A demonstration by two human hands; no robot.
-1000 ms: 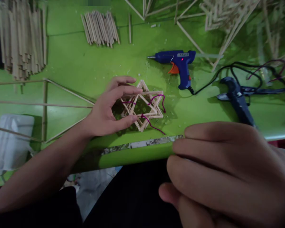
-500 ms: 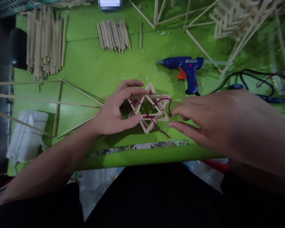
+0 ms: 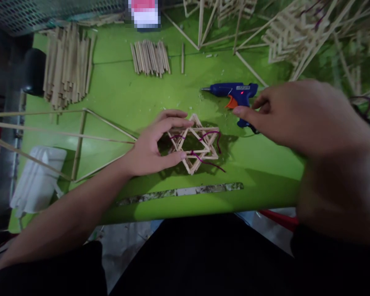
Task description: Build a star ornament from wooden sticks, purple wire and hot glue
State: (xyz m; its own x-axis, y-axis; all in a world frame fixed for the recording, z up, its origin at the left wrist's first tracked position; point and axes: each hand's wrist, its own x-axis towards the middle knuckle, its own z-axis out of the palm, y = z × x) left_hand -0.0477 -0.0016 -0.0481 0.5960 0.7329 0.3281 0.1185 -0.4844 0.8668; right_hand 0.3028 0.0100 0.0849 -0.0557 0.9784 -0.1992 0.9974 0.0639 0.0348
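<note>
A star-shaped frame of thin wooden sticks point(image 3: 207, 150), with purple strings tied to it, lies in front of me. My left hand point(image 3: 156, 144) grips its left side, thumb on the near edge and fingers on the far edge. Beyond it, to the right, lies a blue hot glue gun point(image 3: 223, 89) with an orange trigger and a lit red light, its nozzle pointing left. My right hand point(image 3: 283, 113) is at the gun's handle, thumb across it near the trigger. A gap shows between thumb and curled fingers; the other fingers are partly hidden.
Bundles of long sticks point(image 3: 69, 68) and short sticks point(image 3: 151, 58) lie at the back left. A stick frame point(image 3: 78, 144) and a white plastic object point(image 3: 40, 179) are at left. Larger stick structures point(image 3: 283, 39) stand back right. A worn tape strip point(image 3: 185, 191) runs along the green table's point(image 3: 126, 94) near edge.
My right hand has left the strings beside the star and moved up and right to the glue gun's handle. My left hand stays on the star. The view has shifted slightly.
</note>
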